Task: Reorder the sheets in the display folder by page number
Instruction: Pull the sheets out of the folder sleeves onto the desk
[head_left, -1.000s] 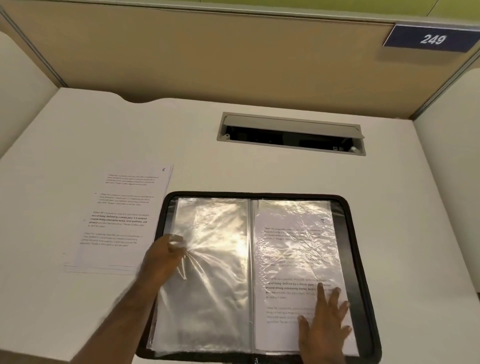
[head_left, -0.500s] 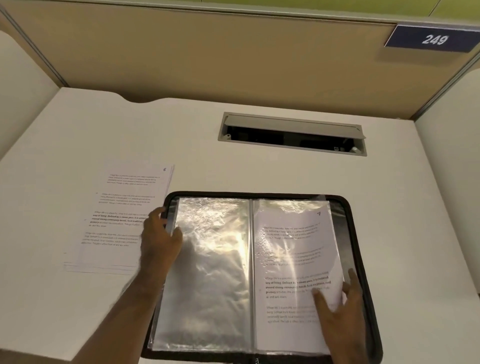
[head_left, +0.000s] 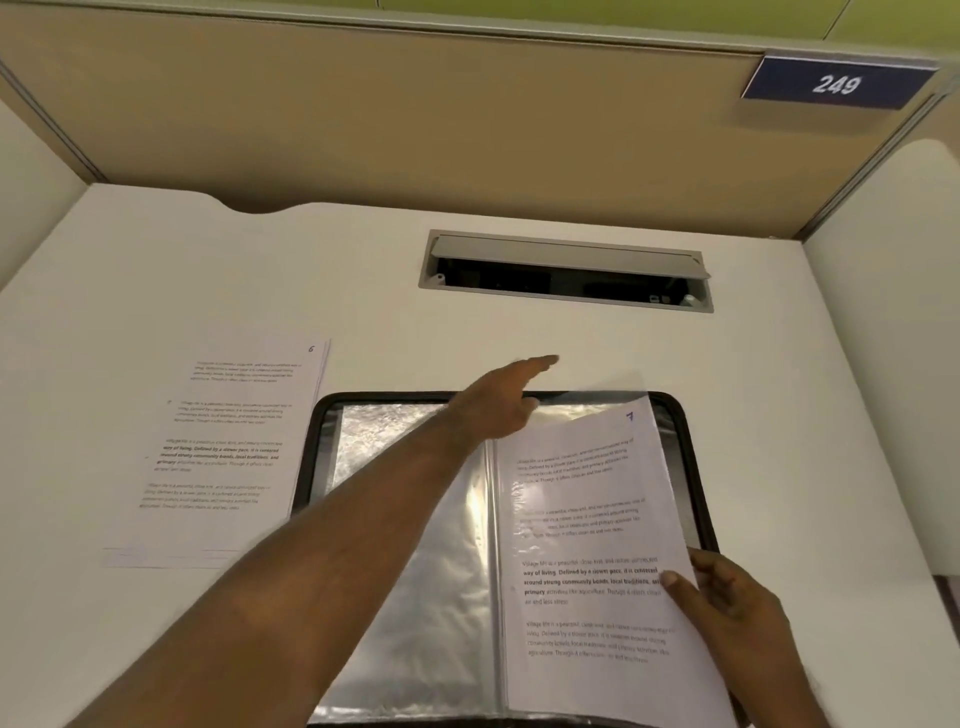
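Lifted off the right half since a second ago, the sleeve holding page 7 is pinched at its edge by the right hand. Its top is the likely target of the left hand, fingers extended. Display folder lies open mid-desk (page 6 stack beside it).

Soft, even overhead light is filling the scene. Glare is flaring off the clear plastic sleeves of the black-edged display folder around 6 o'clock. The outstretched left hand is smearing with motion blur. Wide-angle distortion is bending the beige partition panel at 12 o'clock.
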